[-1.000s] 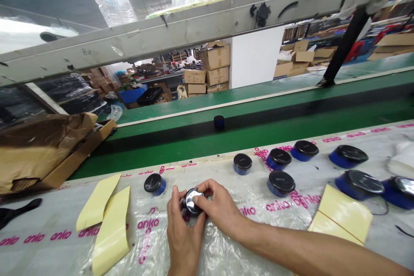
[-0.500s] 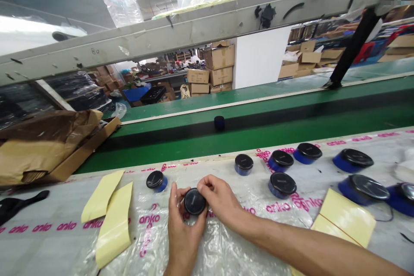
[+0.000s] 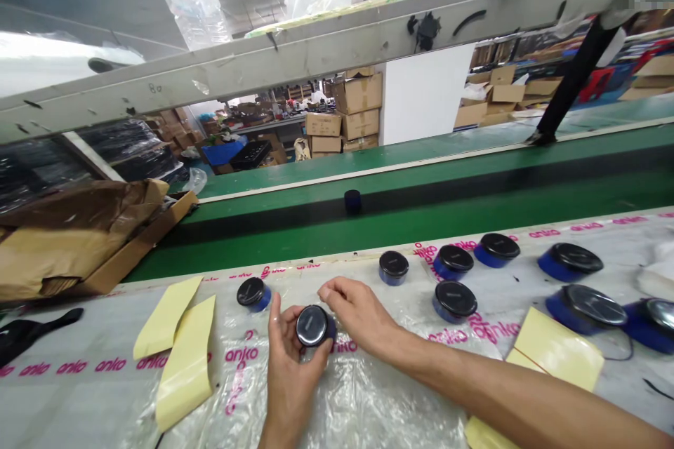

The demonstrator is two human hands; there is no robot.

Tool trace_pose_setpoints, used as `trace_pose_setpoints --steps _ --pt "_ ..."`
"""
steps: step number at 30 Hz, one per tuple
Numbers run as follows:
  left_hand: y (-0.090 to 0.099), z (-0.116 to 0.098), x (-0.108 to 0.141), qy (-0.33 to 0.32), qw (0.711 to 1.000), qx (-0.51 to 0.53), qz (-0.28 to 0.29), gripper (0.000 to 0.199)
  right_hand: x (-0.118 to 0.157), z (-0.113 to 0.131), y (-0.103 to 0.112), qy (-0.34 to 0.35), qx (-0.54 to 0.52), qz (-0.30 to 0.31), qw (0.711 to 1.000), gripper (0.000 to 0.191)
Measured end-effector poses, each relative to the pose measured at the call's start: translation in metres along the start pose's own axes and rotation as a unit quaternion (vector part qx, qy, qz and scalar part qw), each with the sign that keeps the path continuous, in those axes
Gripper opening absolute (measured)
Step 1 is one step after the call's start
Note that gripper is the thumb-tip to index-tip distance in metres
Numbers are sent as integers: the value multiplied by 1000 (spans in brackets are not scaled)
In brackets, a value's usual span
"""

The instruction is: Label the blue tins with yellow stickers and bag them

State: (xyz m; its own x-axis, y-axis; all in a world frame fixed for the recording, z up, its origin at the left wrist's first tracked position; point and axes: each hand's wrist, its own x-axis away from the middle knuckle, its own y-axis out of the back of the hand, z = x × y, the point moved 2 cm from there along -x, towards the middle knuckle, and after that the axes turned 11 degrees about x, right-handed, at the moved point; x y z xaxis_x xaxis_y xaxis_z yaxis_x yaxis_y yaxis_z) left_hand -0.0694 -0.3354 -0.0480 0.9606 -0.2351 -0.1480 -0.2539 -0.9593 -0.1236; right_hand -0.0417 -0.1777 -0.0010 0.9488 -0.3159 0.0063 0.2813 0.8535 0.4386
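Note:
In my left hand [image 3: 295, 358] is a round blue case with a glossy black top [image 3: 312, 326], gripped between thumb and fingers, its top tilted towards me. My right hand [image 3: 358, 312] is just to the right of it, apart from it, thumb and fingertips pressed together; whatever they may hold is too small to make out. A similar blue case [image 3: 253, 294] stands left of my left hand. Several more, such as one case [image 3: 394, 268] and another case [image 3: 455, 301], stand to the right on the plastic-covered worktop [image 3: 390, 400].
Yellow strips [image 3: 185, 365] lie at left, yellow sheets [image 3: 558, 347] at right. Beyond the worktop runs a green conveyor belt [image 3: 274, 238] bearing one dark blue case [image 3: 352, 200]. A cardboard box [image 3: 131, 238] with brown paper sits at left. A grey beam [image 3: 326, 38] crosses above.
My right fingers have come away from the case's edge, to its upper right. My left hand has tilted the case, so its top catches more light and its blue side shows.

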Motion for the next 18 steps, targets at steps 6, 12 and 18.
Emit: trace_pose_setpoints --steps 6,12,18 --pt "-1 0 2 -18 999 -31 -4 106 0 4 23 17 -37 -6 999 17" --pt "8 -12 -11 -37 986 -156 -48 94 -8 1 38 40 -19 -6 999 16" --pt "27 -17 -34 -91 930 -354 -35 79 -63 9 74 84 100 -50 990 20"
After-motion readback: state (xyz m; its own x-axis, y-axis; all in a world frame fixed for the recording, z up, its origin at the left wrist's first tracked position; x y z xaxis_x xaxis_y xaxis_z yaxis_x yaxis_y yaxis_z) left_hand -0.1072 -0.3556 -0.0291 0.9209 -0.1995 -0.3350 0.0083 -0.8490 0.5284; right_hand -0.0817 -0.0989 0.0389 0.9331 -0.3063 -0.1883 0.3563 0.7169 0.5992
